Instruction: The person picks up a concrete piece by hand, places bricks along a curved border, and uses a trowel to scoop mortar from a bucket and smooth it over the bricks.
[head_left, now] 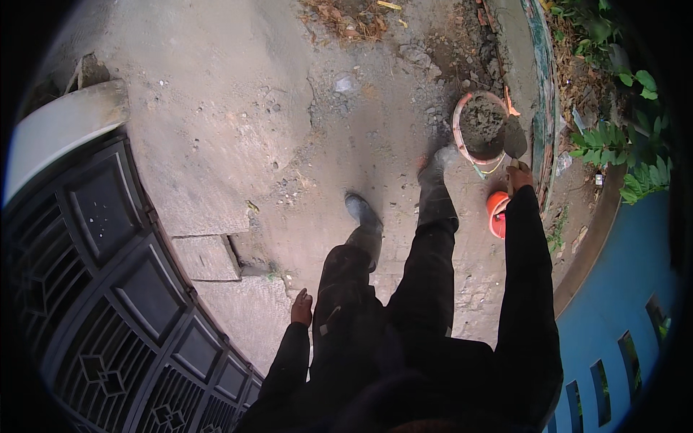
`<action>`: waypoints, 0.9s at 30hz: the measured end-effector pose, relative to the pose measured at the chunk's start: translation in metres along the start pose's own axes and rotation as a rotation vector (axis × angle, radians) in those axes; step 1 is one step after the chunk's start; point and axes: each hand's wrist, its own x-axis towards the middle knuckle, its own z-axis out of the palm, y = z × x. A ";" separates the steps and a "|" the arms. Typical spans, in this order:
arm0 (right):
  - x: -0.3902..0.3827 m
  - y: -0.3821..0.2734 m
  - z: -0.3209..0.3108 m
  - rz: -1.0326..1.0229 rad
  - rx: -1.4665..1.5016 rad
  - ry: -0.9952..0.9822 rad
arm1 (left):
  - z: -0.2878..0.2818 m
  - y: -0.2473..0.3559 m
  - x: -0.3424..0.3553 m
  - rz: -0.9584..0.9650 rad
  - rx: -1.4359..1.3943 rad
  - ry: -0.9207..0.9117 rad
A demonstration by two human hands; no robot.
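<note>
My right hand [520, 175] is closed around the handle of a trowel [515, 138]. Its dark blade lies at the right rim of a round bucket [458, 128] that holds wet grey mortar [482, 128]. Just below that bucket, beside my right forearm, stands a smaller orange bucket [494, 204] with something red inside, partly covered by my sleeve. At my left thigh hangs my left hand [302, 309], its fingers loosely extended and nothing seen in them.
My boots [361, 209] stand on rough concrete ground. A dark metal gate [148, 289] runs along the left. To the right are a low concrete edge [543, 79], green plants [606, 144] and a blue wall [613, 281]. Rubble and dry leaves [346, 18] lie ahead.
</note>
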 end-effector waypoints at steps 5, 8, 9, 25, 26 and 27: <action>0.023 0.055 0.033 0.009 -0.099 0.079 | 0.051 0.042 -0.041 0.097 0.037 -0.204; 0.067 0.116 0.055 0.163 -0.180 0.231 | 0.091 0.066 -0.064 0.101 0.236 -0.140; 0.083 0.143 0.057 0.198 -0.166 0.264 | 0.100 0.062 -0.064 0.134 0.358 -0.088; 0.023 0.073 0.053 0.155 1.115 0.063 | 0.143 0.079 -0.087 0.038 0.333 -0.052; 0.004 0.056 0.046 0.154 0.994 0.100 | 0.141 0.092 -0.089 0.036 0.305 -0.063; -0.004 0.063 0.030 0.234 0.990 0.051 | 0.135 0.093 -0.088 0.069 0.328 -0.095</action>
